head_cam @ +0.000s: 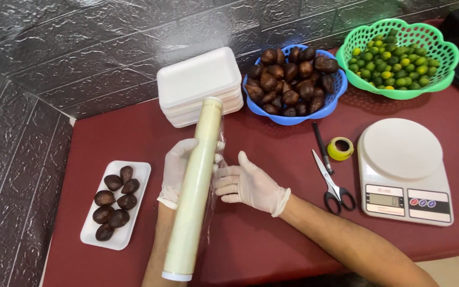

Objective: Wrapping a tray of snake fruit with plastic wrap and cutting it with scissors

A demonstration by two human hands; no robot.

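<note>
My left hand (175, 169), in a white glove, grips a long roll of clear cling film (194, 191) that points away from me over the dark red table (272, 239). My right hand (248, 183), also gloved, touches the right side of the roll and pinches the loose edge of the film. To the left lies a white foam tray (139, 175) holding several dark brown scaly fruits (115, 203).
A stack of white foam trays (197, 79) sits behind the roll. A blue basket of brown fruits (292, 77) and a green basket of small limes (394, 58) stand at the back. Black-handled scissors (331, 183), a black pen (322, 146), yellow tape (340, 148) and a white kitchen scale (404, 170) lie right.
</note>
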